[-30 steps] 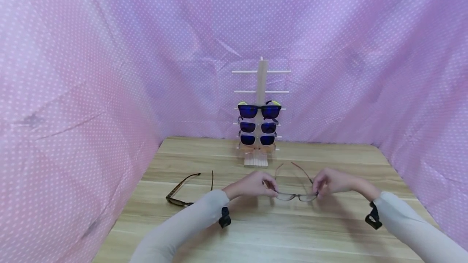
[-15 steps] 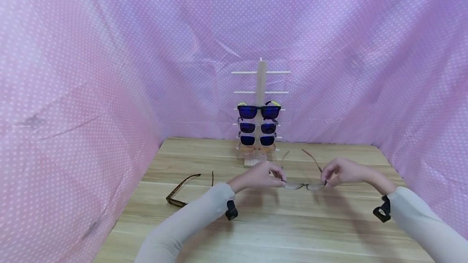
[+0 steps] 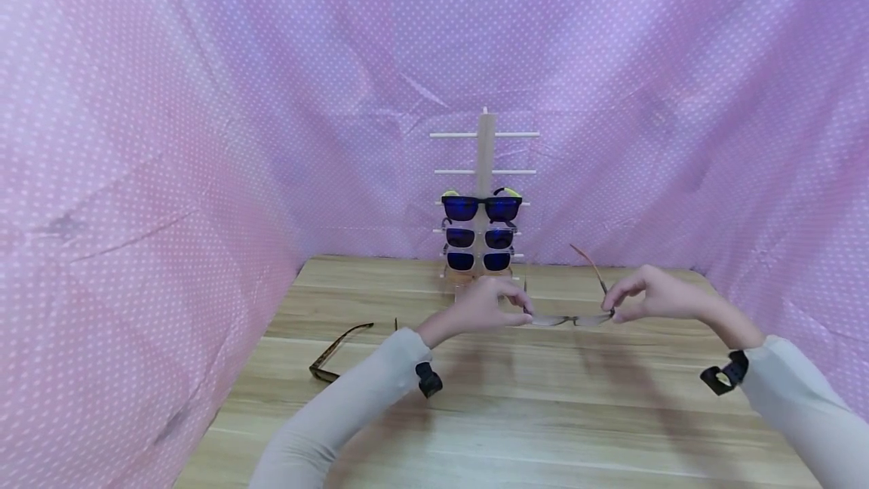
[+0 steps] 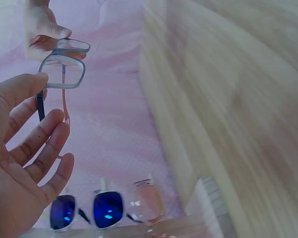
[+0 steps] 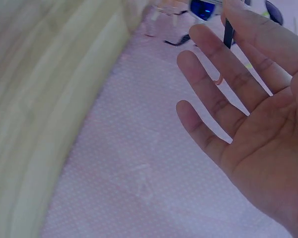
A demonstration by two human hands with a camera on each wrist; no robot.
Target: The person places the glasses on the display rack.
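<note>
Between my two hands hangs a pair of eyeglasses (image 3: 553,320) with clear lenses, a thin grey frame and reddish-brown arm tips. It is held above the table, arms unfolded and pointing away from me. My left hand (image 3: 485,306) pinches its left front corner between thumb and forefinger. The right front corner is pinched by my right hand (image 3: 665,295). Seen from the left wrist, a lens (image 4: 62,72) is near my left thumb. In the right wrist view, a dark eyeglass arm (image 5: 228,35) passes behind the right thumb; its other fingers are spread.
A wooden display stand (image 3: 485,149) stands at the back, with bare rods above and several glasses below, including black sunglasses (image 3: 460,208). My left hand partly hides its base. Tortoiseshell glasses (image 3: 331,352) lie on the wooden table (image 3: 543,413) at left, partly behind my sleeve. Pink dotted cloth surrounds the table.
Both hands have lifted the eyeglasses up off the tabletop, away from me and slightly right. The lenses appear flatter now. The stand and tortoiseshell glasses have stayed put.
</note>
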